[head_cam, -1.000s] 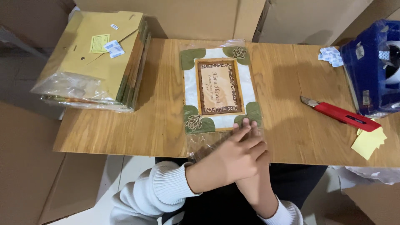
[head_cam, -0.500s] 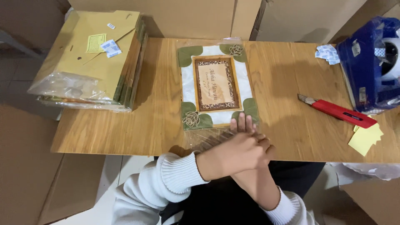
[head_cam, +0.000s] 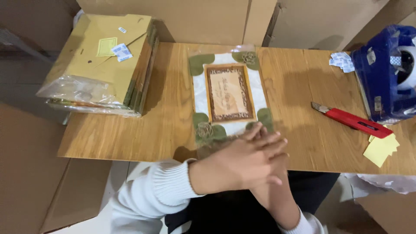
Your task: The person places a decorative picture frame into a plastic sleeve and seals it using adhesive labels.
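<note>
The decorated card (head_cam: 229,96) in its clear sleeve lies mid-table, its near end overhanging the front edge under both hands. The left hand (head_cam: 245,162) lies flat, fingers straight, across the right hand (head_cam: 271,190), which is mostly hidden; whether it grips the sleeve cannot be told. A tape dispenser (head_cam: 388,73) is cut off at the right edge.

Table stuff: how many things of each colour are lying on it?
Green and white: 1, the card under both hands, left hand over right hand
Red: 1, the knife
Blue: 1, the tape holder
Yellow: 2, the envelope stack and the sticky notes
Total: 5 on the table
</note>
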